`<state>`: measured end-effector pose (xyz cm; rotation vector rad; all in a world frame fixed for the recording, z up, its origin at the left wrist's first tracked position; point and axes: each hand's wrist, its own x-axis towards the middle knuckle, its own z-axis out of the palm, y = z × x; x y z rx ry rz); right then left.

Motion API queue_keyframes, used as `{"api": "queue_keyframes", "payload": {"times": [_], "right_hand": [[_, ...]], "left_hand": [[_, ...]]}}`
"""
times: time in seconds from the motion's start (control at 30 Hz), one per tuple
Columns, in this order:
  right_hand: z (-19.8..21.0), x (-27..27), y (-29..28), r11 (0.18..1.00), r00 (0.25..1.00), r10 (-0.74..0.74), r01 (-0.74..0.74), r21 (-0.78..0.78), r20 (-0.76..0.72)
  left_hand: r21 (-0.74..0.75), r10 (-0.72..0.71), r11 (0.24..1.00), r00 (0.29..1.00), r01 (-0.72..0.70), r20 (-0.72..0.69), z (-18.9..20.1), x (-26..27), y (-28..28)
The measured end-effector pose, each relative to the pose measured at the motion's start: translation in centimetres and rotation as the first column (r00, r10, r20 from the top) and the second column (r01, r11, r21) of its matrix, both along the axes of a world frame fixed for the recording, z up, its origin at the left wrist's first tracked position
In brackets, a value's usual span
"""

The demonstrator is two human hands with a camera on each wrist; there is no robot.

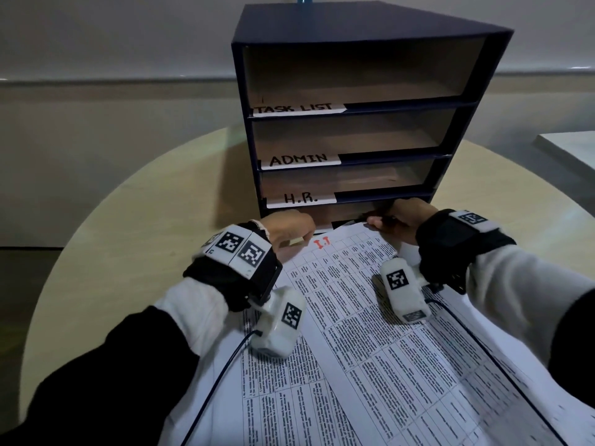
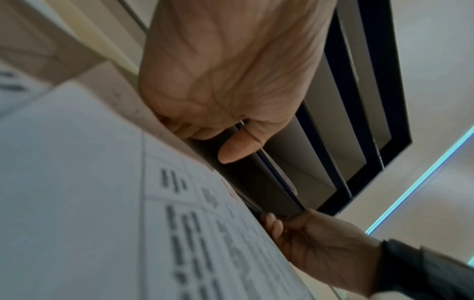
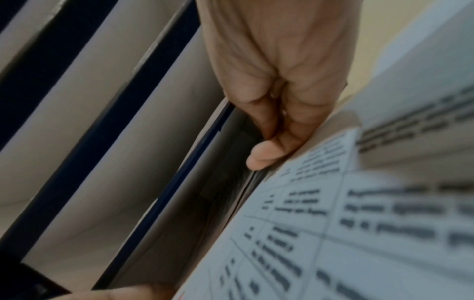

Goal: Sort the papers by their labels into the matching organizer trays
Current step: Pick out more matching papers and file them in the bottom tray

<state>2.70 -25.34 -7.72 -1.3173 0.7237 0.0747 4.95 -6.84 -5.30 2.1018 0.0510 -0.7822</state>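
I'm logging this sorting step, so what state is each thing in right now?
Top tray: empty.
ADMIN tray: empty.
H.R. tray: contents unclear.
Sheet marked I.T: front edge at the bottom tray's mouth.
Left hand: holds that sheet's edge.
Right hand: pinches that sheet's edge.

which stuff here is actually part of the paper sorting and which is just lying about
Part of the job:
- organizer with trays labelled TASK LIST, ADMIN, H.R.
- sheet marked I.T in red, far edge at the bottom tray
- other printed papers beneath it
- left hand and right hand, both holding that sheet

Just lying about:
- round table
- pale object at the right edge
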Motion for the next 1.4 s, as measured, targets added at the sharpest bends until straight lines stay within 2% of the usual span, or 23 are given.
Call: {"api": "queue_keyframes", "payload": {"times": [0.13, 0.27, 0.33, 0.4, 0.47, 0.53, 0.63, 0.7, 0.77, 0.83, 0.93, 1.03, 1.13, 1.17, 1.27, 1.4], "right_hand": [[0.7, -1.1, 0.2, 0.998, 0.999, 0.002, -0.005, 0.055, 0.053], [1.4, -2.4, -0.3, 0.999, 0.997, -0.037, 0.034, 0.039, 0.065], [1.9, -3.6, -0.4, 1.000, 0.997, -0.027, 0.027, -0.002, 0.079], [2.2, -4.9, -0.6, 0.997, 0.995, 0.038, -0.032, -0.068, 0.094], [2.4, -6.3, -0.7, 0.972, 0.990, 0.132, -0.118, -0.203, 0.053], [2.7, -7.7, -0.7, 0.896, 0.979, 0.195, -0.202, -0.395, -0.058], [3.4, -9.5, -0.6, 0.698, 0.944, 0.244, -0.329, -0.636, -0.221], [3.6, -10.4, -0.6, 0.594, 0.908, 0.277, -0.419, -0.687, -0.314], [3.3, -11.3, -0.5, 0.549, 0.885, 0.281, -0.466, -0.694, -0.372], [2.8, -11.9, -0.5, 0.538, 0.889, 0.247, -0.456, -0.709, -0.385], [2.3, -12.6, -1.0, 0.588, 0.896, 0.218, -0.437, -0.681, -0.387], [2.3, -13.3, -1.5, 0.628, 0.895, 0.223, -0.435, -0.646, -0.386], [2.0, -13.7, -1.7, 0.653, 0.911, 0.226, -0.404, -0.640, -0.344], [1.9, -13.8, -1.6, 0.618, 0.914, 0.229, -0.403, -0.676, -0.336], [1.7, -14.1, -1.1, 0.374, 0.903, 0.308, -0.404, -0.835, -0.299], [2.5, -14.5, 1.1, 0.075, 0.827, 0.456, -0.404, -0.912, -0.329]], "left_hand": [[0.026, -0.073, 0.997, 0.996, 0.072, 0.044, 0.8, -0.8, 0.9], [0.070, -0.107, 0.993, 0.988, 0.100, 0.113, 1.7, -1.8, 2.1], [0.067, -0.169, 0.985, 0.968, 0.159, 0.186, 1.9, -2.4, 2.8], [0.075, -0.169, 0.985, 0.947, 0.154, 0.272, 1.8, -3.3, 3.4], [0.169, -0.225, 0.970, 0.903, 0.173, 0.366, 1.6, -4.0, 3.8], [0.285, -0.287, 0.941, 0.879, 0.184, 0.381, 1.5, -4.7, 3.9], [0.442, -0.377, 0.870, 0.871, 0.217, 0.314, 1.2, -5.6, 3.9], [0.510, -0.390, 0.836, 0.873, 0.203, 0.293, 1.3, -6.2, 3.7], [0.515, -0.371, 0.839, 0.877, 0.177, 0.304, 1.3, -6.8, 3.5], [0.476, -0.343, 0.863, 0.888, 0.169, 0.306, 1.4, -7.2, 3.4], [0.436, -0.335, 0.881, 0.894, 0.185, 0.298, 1.5, -7.6, 3.3], [0.477, -0.393, 0.850, 0.873, 0.224, 0.288, 1.5, -7.9, 3.4], [0.478, -0.515, 0.808, 0.807, 0.344, 0.289, 1.6, -8.1, 3.8], [0.456, -0.557, 0.797, 0.776, 0.397, 0.297, 1.7, -8.3, 3.8], [0.428, -0.647, 0.754, 0.678, 0.499, 0.349, 1.7, -9.1, 3.4], [0.417, -0.680, 0.730, 0.637, 0.542, 0.363, 1.3, -9.8, 2.4]]}}
